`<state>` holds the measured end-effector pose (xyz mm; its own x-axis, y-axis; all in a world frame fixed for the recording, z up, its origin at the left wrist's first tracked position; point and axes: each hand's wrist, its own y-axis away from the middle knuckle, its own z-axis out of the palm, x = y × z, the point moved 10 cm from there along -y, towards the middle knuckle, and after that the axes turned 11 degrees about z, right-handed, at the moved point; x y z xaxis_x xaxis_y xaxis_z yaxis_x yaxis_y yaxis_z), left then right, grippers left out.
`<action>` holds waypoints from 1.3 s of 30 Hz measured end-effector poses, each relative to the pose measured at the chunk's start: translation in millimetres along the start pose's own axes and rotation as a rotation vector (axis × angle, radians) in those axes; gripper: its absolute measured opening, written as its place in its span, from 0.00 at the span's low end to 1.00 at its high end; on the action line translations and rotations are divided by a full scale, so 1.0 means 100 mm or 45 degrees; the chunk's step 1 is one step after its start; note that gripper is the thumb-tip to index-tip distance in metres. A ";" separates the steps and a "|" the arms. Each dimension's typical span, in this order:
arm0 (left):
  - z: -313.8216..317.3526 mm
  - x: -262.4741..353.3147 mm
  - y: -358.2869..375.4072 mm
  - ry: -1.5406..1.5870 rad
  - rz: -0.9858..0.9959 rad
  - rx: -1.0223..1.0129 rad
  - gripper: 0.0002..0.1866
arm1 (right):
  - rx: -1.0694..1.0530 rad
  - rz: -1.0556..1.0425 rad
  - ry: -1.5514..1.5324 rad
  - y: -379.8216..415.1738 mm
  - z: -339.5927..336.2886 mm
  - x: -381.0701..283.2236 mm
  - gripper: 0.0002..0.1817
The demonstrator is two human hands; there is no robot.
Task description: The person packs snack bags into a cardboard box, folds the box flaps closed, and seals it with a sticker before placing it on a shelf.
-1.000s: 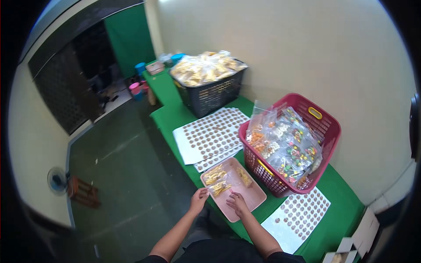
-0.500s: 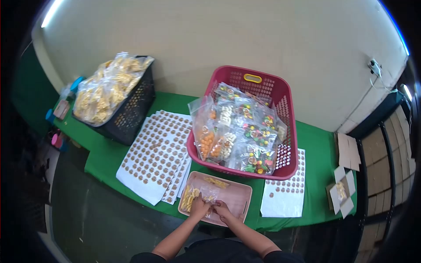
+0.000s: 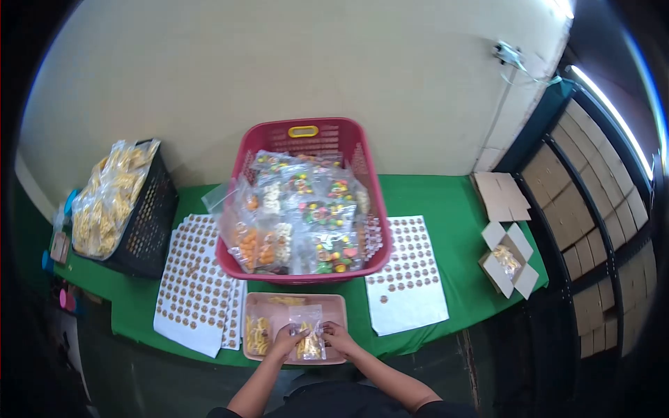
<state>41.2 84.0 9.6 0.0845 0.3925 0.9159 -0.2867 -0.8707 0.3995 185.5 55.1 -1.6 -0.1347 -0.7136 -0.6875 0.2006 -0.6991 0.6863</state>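
the clear bag [image 3: 309, 322] of yellow stick-shaped snacks is over the pink tray [image 3: 336, 301], held between both hands, its see-through upper part spread flat and the sticks gathered lower down. the left hand [image 3: 287, 340] has its fingers curled in on the bag's left edge, and the right hand [image 3: 339, 338] holds the opposite edge with fingers bent and only a little apart; how hard they press, i cannot tell. another snack bag [image 3: 258, 336] lies in the tray by the left wall, and one more lies along the far wall

the bag looks light, its film soft, thin and likely a bit slippery, so it would crease or slide rather than stand stiff by itself. the sticks look brittle and could well snap if squeezed. the better hold seems to be a gentle pinch on the side edges or the bare film near the top, clear of the sticks. the tray sits at the front of the green surface [image 3: 411, 191], just before the red basket [image 3: 303, 279]
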 end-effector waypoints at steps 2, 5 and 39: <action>0.38 0.18 0.01 0.051 0.090 -0.025 0.21 | 0.075 -0.032 0.063 0.36 -0.22 -0.18 0.23; 1.07 0.49 0.00 0.178 0.267 -0.019 0.20 | 0.020 -0.066 0.079 0.63 -0.67 -0.14 0.29; 9.20 0.76 -0.46 0.327 0.172 -0.894 0.15 | 0.854 -0.635 -0.588 4.45 -7.24 0.30 0.27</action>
<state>938.5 -118.1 96.8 -0.1948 0.4276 0.8827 -0.8262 -0.5565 0.0872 973.9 -244.7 111.6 -0.4528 -0.1737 -0.8745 -0.5622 -0.7056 0.4312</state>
